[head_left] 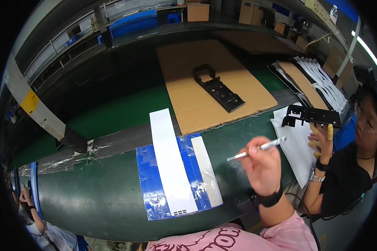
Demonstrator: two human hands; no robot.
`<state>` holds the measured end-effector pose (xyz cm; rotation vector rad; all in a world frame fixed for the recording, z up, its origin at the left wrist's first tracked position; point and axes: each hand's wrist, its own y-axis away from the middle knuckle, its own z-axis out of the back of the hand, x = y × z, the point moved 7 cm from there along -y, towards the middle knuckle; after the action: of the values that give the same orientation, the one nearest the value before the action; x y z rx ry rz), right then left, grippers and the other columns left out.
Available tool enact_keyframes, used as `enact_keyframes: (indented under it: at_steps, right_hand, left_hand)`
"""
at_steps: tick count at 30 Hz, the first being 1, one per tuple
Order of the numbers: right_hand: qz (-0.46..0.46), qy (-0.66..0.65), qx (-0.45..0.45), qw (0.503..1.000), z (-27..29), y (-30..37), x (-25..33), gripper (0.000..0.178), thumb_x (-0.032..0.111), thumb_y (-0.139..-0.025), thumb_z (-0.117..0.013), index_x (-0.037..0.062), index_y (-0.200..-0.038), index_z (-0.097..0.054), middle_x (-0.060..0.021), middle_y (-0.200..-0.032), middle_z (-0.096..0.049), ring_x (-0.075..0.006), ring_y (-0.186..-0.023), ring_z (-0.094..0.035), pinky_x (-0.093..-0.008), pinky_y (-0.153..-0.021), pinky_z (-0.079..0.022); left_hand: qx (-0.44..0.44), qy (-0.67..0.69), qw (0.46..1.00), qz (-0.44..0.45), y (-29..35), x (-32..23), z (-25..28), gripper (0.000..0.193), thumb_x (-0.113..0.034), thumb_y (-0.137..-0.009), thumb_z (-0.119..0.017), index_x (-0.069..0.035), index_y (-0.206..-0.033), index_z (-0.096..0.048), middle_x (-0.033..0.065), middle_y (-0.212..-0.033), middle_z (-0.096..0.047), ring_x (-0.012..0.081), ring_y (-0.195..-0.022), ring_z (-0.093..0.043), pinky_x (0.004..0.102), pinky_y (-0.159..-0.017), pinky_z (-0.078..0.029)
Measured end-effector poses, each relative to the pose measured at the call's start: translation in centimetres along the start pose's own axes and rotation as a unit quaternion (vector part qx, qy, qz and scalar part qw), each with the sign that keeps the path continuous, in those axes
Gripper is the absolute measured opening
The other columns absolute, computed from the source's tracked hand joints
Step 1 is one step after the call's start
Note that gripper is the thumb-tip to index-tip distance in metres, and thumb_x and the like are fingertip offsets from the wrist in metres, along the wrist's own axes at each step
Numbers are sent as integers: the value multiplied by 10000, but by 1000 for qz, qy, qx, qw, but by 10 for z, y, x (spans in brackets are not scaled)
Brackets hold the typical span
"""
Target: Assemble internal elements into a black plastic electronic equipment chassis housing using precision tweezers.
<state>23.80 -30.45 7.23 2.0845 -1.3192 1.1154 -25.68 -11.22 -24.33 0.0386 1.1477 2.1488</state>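
Observation:
My right hand (262,165), with a black band on its wrist, is raised over the near right part of the green work surface. Its fingers are closed round a slim silver pen-shaped tool (272,143), whose flat narrow end points left. Left of that hand lies a blue board (148,184) covered with clear tape. A long white sheet (169,163) rests on it, with several small black rectangles (181,212) at its near end. Along the board's right side runs a cream strip (206,171). My left hand is out of view.
A black metal bracket (224,94) lies on a cardboard sheet (184,100) farther back. At right, a co-worker's hand (322,140) with yellow finger covers holds another black bracket (314,115) above white sheets (295,150). Another person sits at far left, beside a grey post (50,115).

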Motion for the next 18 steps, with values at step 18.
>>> enact_keyframes:
  at_steps: [18]
  right_hand:
    - [-167, -158, 61, 971, 64, -109, -75, 47, 59, -757, -522, 55, -803, -512, -140, -733, -579, -118, -523, -469, -204, -422, -339]
  left_hand:
    - [97, -115, 988, -45, 99, -150, 117, 269, -281, -704, -505, -68, -831, -609, 158, -687, -598, 301, -702, -572, 348, -686, -440]
